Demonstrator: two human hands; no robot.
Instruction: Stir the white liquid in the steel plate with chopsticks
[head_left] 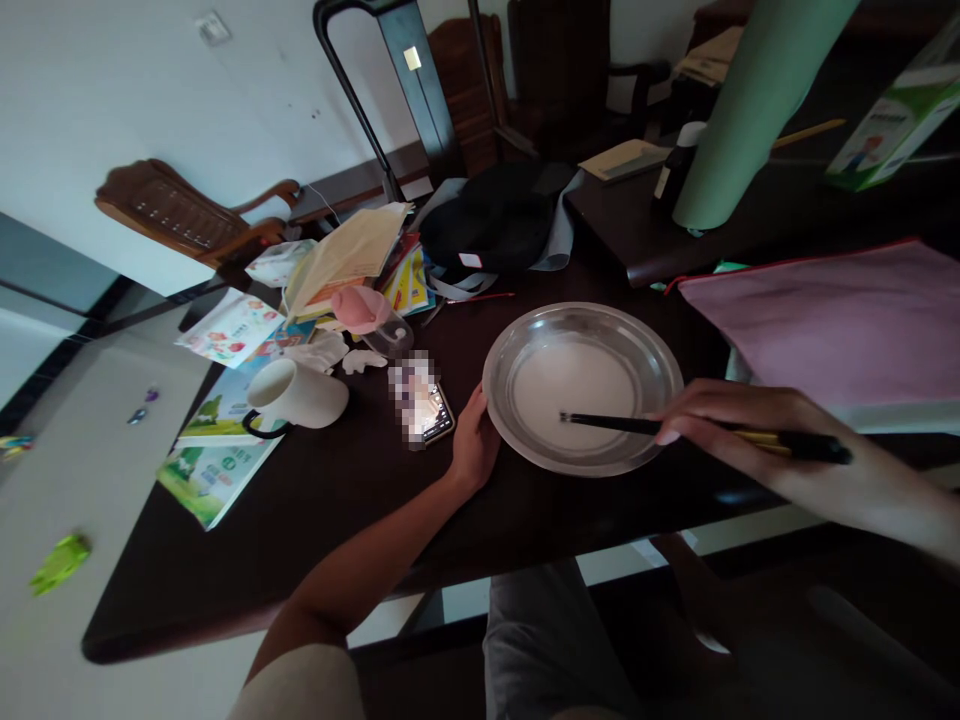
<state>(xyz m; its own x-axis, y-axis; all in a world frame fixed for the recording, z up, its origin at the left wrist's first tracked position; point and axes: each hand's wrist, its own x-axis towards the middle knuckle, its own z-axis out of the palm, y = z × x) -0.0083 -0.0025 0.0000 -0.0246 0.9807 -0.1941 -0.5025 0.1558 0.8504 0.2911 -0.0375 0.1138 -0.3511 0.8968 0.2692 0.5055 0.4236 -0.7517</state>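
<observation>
A round metal basin (499, 385) sits on the dark table in front of me. Its bottom looks pale and whitish; whether that is liquid or bare metal I cannot make out. My left hand (475, 445) grips the basin's left rim, fingers along the outside. From the right, my right hand (720, 430) pinches a pair of black chopsticks (611, 423) with silver tips and gold-coloured bands. The tips point left, over the middle of the basin. Left of my left hand lies a lit phone (435, 410), its screen partly blurred out.
A white mug (300, 393) with a black handle stands on the left, near booklets (214, 475) and a pink-topped clear cup (375, 320). Behind are a black bag (499, 220) and papers. A pink pouch (832, 320) and a green roll (757, 110) lie right.
</observation>
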